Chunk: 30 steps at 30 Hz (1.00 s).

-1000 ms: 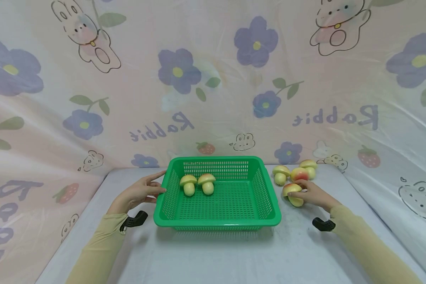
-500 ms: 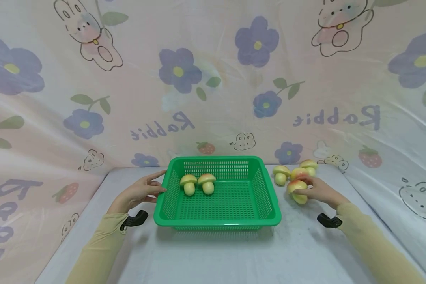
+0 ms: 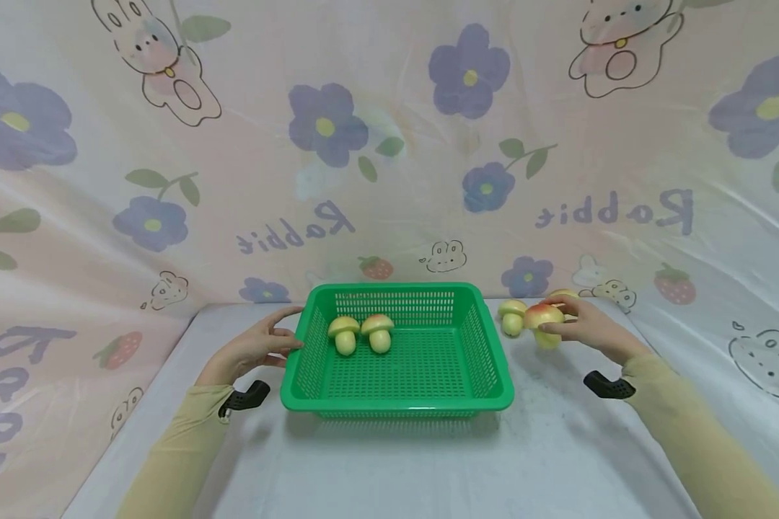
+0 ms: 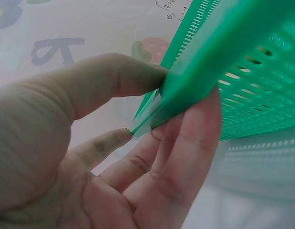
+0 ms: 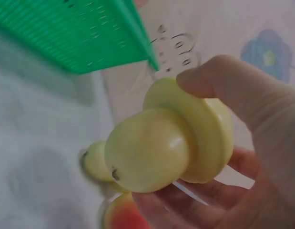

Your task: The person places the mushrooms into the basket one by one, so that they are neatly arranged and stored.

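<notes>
A green slotted basket (image 3: 487, 364) stands mid-table with two pale toy mushrooms (image 3: 344, 334) (image 3: 378, 331) inside at its back left. My left hand (image 3: 288, 339) pinches the basket's left rim (image 4: 242, 57), thumb (image 4: 114, 76) on top and fingers (image 4: 185, 143) underneath. To the right of the basket, my right hand (image 3: 558, 321) holds a red-tinged mushroom (image 3: 540, 317) lifted off the table. In the right wrist view that mushroom (image 5: 161, 148) points stem-first at the camera, with my thumb (image 5: 223, 81) over its cap.
Two more mushrooms (image 3: 511, 317) (image 3: 561, 294) lie on the white table (image 3: 396, 468) behind my right hand; the right wrist view shows them as mushrooms (image 5: 95, 162) (image 5: 123, 214) below the held one. A flowered plastic sheet (image 3: 389, 144) walls the back and sides.
My right hand has picked the mushroom up off the table and carried it upward and back. The left hand and the basket have stayed put.
</notes>
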Tool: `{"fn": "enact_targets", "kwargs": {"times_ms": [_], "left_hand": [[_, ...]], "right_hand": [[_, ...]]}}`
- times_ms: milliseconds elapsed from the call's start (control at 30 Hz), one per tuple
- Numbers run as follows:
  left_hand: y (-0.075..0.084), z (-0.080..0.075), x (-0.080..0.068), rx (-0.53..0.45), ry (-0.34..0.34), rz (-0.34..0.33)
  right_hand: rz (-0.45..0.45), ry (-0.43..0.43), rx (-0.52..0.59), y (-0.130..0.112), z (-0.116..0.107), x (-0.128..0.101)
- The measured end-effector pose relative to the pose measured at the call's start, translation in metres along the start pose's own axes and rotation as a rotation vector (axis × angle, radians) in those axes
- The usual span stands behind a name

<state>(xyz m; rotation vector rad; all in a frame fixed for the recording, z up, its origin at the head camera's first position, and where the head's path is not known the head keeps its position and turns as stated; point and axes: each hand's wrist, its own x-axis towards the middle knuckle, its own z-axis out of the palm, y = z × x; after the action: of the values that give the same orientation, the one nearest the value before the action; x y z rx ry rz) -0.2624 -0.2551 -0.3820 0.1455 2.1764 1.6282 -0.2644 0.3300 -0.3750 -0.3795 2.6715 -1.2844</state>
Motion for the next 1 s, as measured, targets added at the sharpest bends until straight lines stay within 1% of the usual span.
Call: {"fn": "enact_targets", "kwargs": {"times_ms": [233, 467, 600, 700, 833, 1000], "left_hand": [[0.004, -0.002, 0.000, 0.009, -0.034, 0.004], [0.003, -0.004, 0.000, 0.034, -0.021, 0.001], [0.002, -0.005, 0.001, 0.028, -0.022, -0.003], [0.003, -0.005, 0.001, 0.019, -0.022, -0.004], [0.003, -0.006, 0.002, 0.024, -0.021, 0.000], [0.004, -0.006, 0.004, 0.041, -0.005, -0.001]], "right_hand": [[-0.014, 0.012, -0.007, -0.024, -0.008, 0.002], [-0.002, 0.005, 0.004, -0.040, -0.007, 0.009], [0.002, -0.017, 0.056, -0.049, -0.006, 0.013], [-0.012, -0.022, 0.095, -0.058, -0.004, 0.017], [-0.028, -0.030, 0.114, -0.071, -0.002, 0.023], [-0.042, -0.037, 0.089, -0.086, 0.005, 0.031]]}}
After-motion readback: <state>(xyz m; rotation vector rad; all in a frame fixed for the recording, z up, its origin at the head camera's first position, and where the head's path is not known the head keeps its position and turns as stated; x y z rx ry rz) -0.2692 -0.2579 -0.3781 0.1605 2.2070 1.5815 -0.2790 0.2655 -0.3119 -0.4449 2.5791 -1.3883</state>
